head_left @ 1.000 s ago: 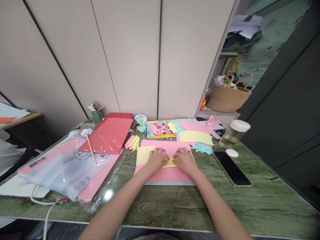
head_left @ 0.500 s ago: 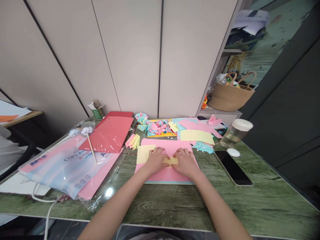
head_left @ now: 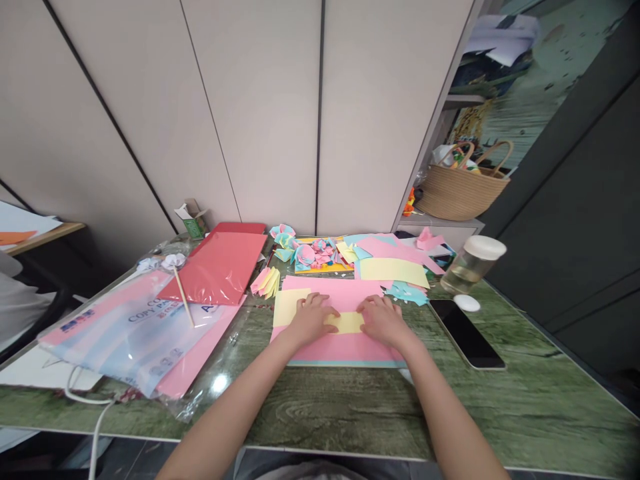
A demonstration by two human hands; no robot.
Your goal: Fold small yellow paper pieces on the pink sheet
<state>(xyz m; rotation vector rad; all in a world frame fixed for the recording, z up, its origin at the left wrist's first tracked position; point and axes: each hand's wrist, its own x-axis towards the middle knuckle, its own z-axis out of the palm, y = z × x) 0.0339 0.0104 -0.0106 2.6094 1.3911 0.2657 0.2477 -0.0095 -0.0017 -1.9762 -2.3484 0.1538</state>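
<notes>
Plastic paper pack (head_left: 133,330) reads "COPY".

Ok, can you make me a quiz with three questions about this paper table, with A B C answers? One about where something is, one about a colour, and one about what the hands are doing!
1. Where does the phone lie?
A. on the red packet
B. on the green table, right of the pink sheet
C. in the basket

2. What colour is the small strip under the hands?
A. yellow
B. blue
C. white

3. What are the two hands doing?
A. holding the strip up in the air
B. resting off the table
C. pressing the strip flat on the pink sheet

Answers:
1 B: the phone lies flat on the table, right of the pink sheet.
2 A: the strip between the hands is pale yellow.
3 C: the left hand and right hand lie palm down, fingers on the strip's ends.
</notes>
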